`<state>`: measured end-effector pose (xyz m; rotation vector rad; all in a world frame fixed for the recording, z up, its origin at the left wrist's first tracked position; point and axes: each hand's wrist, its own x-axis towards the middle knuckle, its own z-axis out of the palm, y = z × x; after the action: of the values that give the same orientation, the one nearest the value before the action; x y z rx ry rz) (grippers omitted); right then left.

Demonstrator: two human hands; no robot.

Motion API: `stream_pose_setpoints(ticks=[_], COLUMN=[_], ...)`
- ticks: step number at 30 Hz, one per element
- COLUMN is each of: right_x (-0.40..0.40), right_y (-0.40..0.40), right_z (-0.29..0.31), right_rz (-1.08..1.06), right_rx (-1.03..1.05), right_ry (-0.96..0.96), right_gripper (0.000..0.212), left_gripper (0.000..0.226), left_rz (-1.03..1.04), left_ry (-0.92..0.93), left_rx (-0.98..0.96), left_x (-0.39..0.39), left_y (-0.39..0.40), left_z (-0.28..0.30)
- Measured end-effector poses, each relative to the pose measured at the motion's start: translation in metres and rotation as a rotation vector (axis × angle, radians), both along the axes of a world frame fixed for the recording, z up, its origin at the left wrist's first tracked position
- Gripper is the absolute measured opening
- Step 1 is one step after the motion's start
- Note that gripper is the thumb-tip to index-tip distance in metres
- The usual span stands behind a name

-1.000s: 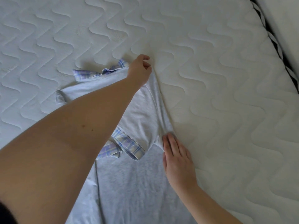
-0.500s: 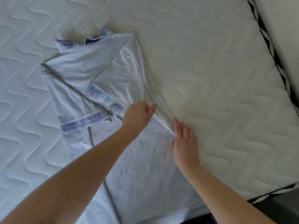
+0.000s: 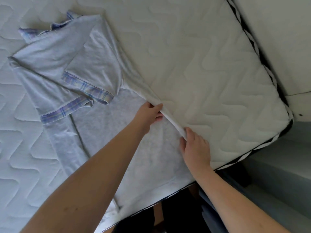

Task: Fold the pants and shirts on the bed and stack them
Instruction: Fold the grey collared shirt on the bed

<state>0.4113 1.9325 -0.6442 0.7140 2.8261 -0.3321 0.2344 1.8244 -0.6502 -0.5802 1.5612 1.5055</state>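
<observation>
- Shirt, pale grey with plaid-trimmed sleeves, lies flat on the quilted mattress, collar toward the far left, hem at the near edge of the bed.
- Its long axis runs from the collar down toward the person; both sleeves are already turned in over the chest.
- Left hand pinches the shirt's right side edge, fingers closed on the raised fold.
- Right hand grips the same edge just nearer the hem, thumb and fingers closed on the cloth.
- Both hands sit on the right border, so the body of the shirt lies to their left; the likely fold carries that edge leftward across the long axis.
- Neither hand is clearly nearer the hem's corner, which hangs by the bed edge.
</observation>
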Motion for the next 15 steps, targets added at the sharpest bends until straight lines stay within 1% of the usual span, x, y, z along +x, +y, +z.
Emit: stream_pose_setpoints(ticks=[2, 6, 9, 12, 15], right_x=[0.014, 0.038, 0.057, 0.074, 0.090], right_y=[0.000, -0.005, -0.009, -0.012, -0.017], right_z=[0.000, 0.004, 0.008, 0.013, 0.019], right_rz=[-0.010, -0.036, -0.062, -0.139, -0.226], right_rx=[-0.003, -0.029, -0.074, -0.158, -0.257], right_ry=[0.009, 0.028, 0.030, 0.102, 0.188], right_gripper=[0.037, 0.034, 0.029, 0.022, 0.020], left_gripper=[0.028, 0.028, 0.029, 0.020, 0.016], left_rz=[-0.055, -0.114, -0.129, -0.093, 0.024], left_ry=[0.010, -0.045, -0.050, -0.028, 0.012], left_rx=[0.003, 0.021, 0.060, 0.041, 0.045], left_x=[0.013, 0.041, 0.067, 0.091, 0.107], left_y=[0.001, -0.002, -0.004, -0.001, -0.002], left_z=[0.001, 0.005, 0.007, 0.012, 0.019])
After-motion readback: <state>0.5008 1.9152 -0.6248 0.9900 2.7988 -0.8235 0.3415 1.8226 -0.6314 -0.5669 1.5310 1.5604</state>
